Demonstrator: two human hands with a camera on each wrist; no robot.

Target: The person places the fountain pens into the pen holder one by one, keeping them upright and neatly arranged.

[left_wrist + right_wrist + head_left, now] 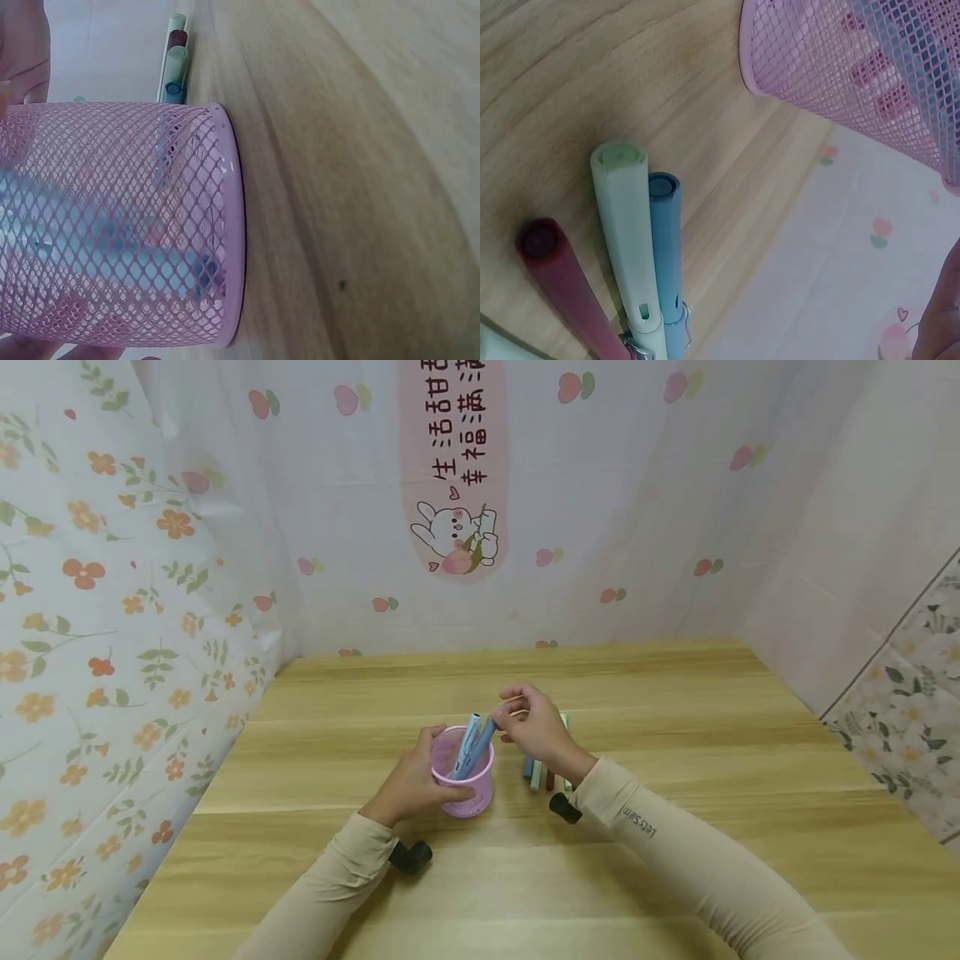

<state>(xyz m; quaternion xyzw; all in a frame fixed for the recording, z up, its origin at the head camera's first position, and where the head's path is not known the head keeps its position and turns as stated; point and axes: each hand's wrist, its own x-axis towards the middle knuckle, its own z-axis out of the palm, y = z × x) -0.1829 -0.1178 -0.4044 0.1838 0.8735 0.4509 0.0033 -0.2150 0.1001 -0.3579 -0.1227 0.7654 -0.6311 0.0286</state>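
Observation:
A pink mesh pen cup (470, 799) stands on the table, and my left hand (412, 787) grips it round the side, thumb at the front. Inside leans a light blue pen (466, 747). Beside it, a darker blue pen (483, 742) has its lower end in the cup; the fingertips of my right hand (542, 731) pinch its upper end. In the left wrist view, pens show blurred through the mesh. Under the right hand lie a blue pen (666, 240), a pale green pen (624, 232), a dark red pen (574, 289) and another pale one (501, 345), partly hidden.
The wood-grain table (480, 902) reaches back to a patterned curtain (330, 527). A floral cloth (112, 635) hangs along the left side. Black wrist mounts (410, 857) show below both hands.

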